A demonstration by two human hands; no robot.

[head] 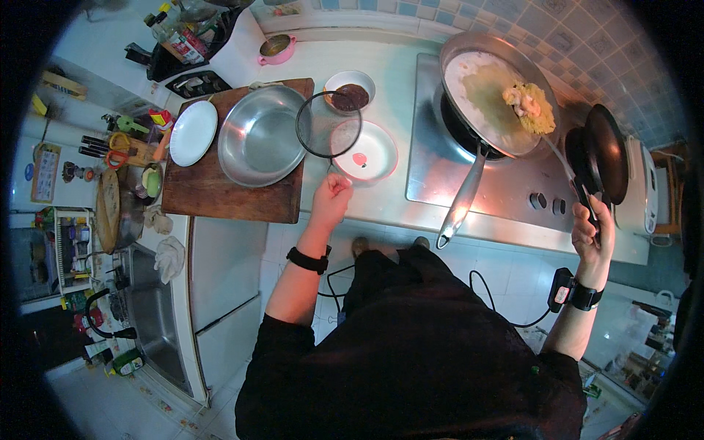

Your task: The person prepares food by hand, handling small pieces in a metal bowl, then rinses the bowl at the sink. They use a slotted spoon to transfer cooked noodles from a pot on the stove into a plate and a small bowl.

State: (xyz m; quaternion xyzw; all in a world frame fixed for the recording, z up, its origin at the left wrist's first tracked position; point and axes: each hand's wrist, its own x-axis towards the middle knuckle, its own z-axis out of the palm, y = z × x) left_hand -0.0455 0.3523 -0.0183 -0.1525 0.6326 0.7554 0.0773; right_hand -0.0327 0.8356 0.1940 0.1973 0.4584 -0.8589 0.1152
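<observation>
My left hand (333, 201) grips the thin handle of a round strainer with a dark rim (328, 155). The strainer hangs over the gap between a steel basin (264, 137) and a white bowl with a red print (371, 151). My right hand (593, 228) is closed around the black handle of a metal cooking utensil (564, 162). A heap of yellowish, pinkish food (531, 107) rests on its head, hiding the head's shape. This load is above a steel long-handled pan (467, 212), which holds pale liquid with white foam (478, 91).
A wooden board (231, 201) carries the basin and a white plate (193, 133). Behind the bowl stands a small bowl of dark brown sauce (352, 96). A pink pot (276, 49) is farther back. A dark pan (608, 154) flanks the steel stove (429, 165). The sink (159, 313) is left.
</observation>
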